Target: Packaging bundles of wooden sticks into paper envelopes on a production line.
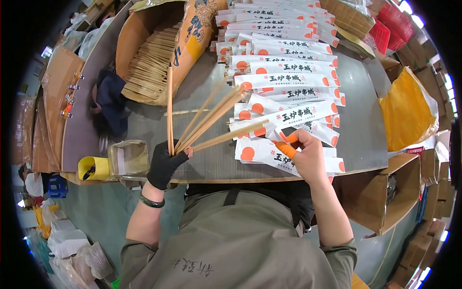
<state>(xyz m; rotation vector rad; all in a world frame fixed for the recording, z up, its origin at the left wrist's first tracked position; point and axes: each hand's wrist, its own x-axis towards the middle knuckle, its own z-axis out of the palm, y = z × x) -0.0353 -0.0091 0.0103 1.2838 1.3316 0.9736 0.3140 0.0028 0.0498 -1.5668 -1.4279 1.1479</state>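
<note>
My left hand (166, 164), in a black glove with fingertips bare, is closed around a fanned bunch of wooden chopsticks (209, 119). Their far ends spread up and to the right, and one pair points toward my right hand (309, 156). That hand wears orange finger covers, with thumb and fingers pinched at the lower edge of a white paper chopstick sleeve (296, 114) with orange dots. Whether the pair's tips enter the sleeve or lie over it, I cannot tell. Beneath and beyond it, a long overlapping stack of similar sleeves (284, 67) runs to the far edge.
An open cardboard box (130, 48) of loose chopsticks lies at the far left, beside dark cloth (111, 103). A yellow container (96, 167) and a clear box (129, 158) stand at the near left. An orange-yellow bag (409, 113) and cardboard carton (385, 192) are at right.
</note>
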